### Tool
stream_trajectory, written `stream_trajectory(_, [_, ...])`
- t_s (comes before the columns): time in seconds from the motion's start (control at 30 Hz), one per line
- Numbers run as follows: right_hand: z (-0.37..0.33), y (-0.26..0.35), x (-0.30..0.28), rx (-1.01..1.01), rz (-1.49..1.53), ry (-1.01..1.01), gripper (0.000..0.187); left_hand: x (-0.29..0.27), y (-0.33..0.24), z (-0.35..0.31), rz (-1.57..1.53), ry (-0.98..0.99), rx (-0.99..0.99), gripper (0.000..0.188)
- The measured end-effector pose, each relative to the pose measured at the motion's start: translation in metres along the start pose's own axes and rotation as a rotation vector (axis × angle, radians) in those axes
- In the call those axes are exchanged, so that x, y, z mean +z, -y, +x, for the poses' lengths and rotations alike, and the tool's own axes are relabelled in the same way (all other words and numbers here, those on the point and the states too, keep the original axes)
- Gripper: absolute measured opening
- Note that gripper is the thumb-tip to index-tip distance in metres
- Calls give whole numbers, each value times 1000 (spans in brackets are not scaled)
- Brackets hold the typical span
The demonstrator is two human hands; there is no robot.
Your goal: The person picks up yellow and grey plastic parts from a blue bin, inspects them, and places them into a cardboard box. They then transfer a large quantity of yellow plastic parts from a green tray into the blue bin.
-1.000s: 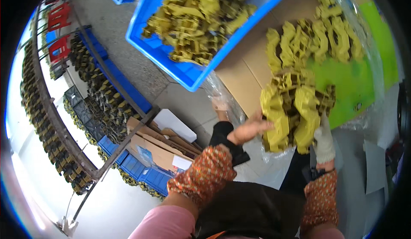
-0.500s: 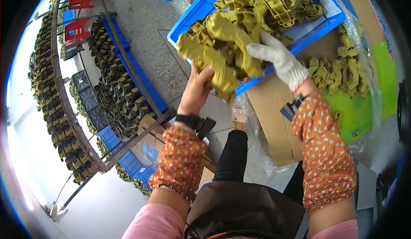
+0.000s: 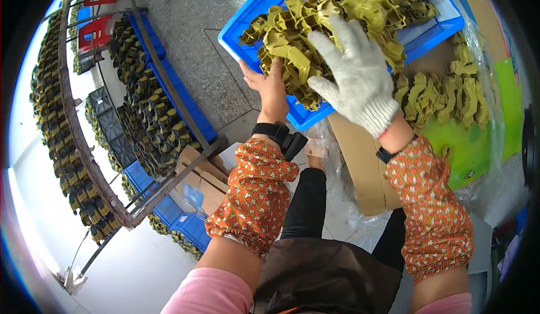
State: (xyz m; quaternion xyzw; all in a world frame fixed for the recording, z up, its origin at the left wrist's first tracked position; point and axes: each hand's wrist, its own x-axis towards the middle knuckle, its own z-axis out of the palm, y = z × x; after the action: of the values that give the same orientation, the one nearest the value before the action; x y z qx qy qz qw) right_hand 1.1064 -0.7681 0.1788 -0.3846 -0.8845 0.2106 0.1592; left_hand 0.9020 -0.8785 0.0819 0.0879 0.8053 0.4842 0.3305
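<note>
Olive-yellow moulded plastic parts (image 3: 298,55) lie heaped in a blue plastic crate (image 3: 239,33) in front of me. My left hand (image 3: 271,92), bare, is at the heap's near left side with its thumb and fingers apart; its fingertips meet the lowest parts, but it grips none of them. A white knitted glove covers my right hand (image 3: 360,75). That hand is spread palm down over the near right of the heap, its fingers stretched toward the parts and partly hiding them. Whether its palm touches them I cannot tell.
More olive parts (image 3: 444,97) lie on a green sheet (image 3: 484,139) at the right. A cardboard flap (image 3: 363,162) and clear plastic wrap sit below the crate. On the left, a metal-framed rack (image 3: 79,139) stands beside blue crates of dark and yellow parts (image 3: 152,111).
The clump of olive parts that both hands held above the crate's near edge now lies in the crate. Both hands have let go, and the right has spread over the heap.
</note>
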Motion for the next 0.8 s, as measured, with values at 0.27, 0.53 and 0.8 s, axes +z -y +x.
stream_trajectory(0.27, [-5,-44,35,114,-236,370,83,-24,91,50,304,83,574,86])
stream_trajectory(0.53, [-147,-56,-6,385,188,-172,54,3,11,-48,-35,107,222,73])
stream_trajectory(0.8, [-389,-187,-26,1359,-165,32,84,53,56,-212,507,225,542,63])
